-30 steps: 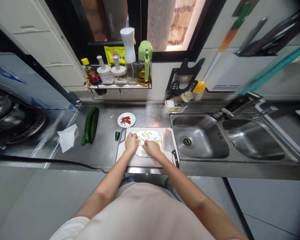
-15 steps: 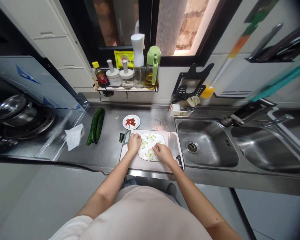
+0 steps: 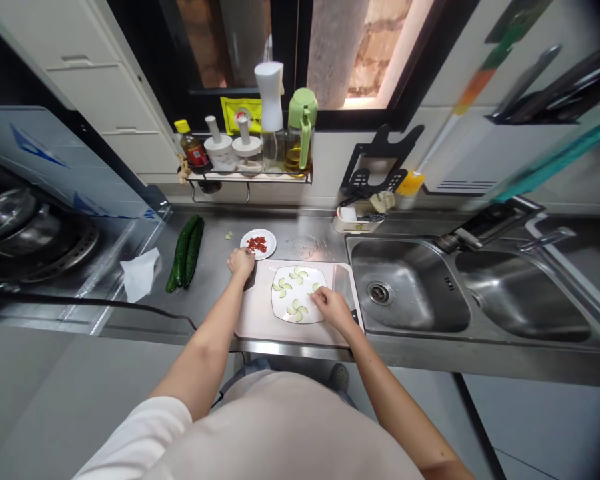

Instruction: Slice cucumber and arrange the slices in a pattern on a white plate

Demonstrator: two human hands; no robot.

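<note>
On the steel counter (image 3: 211, 270), the red pieces (image 3: 257, 245) lie just beyond and right of our left hand (image 3: 241, 262), its grip unclear, while our right hand (image 3: 331, 308), fingertips together, is at the square plate's (image 3: 281, 311) right side.

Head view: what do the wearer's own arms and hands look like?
Left hand and right hand: five-fingered, ungloved; no ring, watch or bracelet discernible. Both forearms are uncovered. A short, loose, plain white fabric sleeve covers the left upper arm; the right sleeve is out of frame. No cables or printed markings visible on either arm.
</note>
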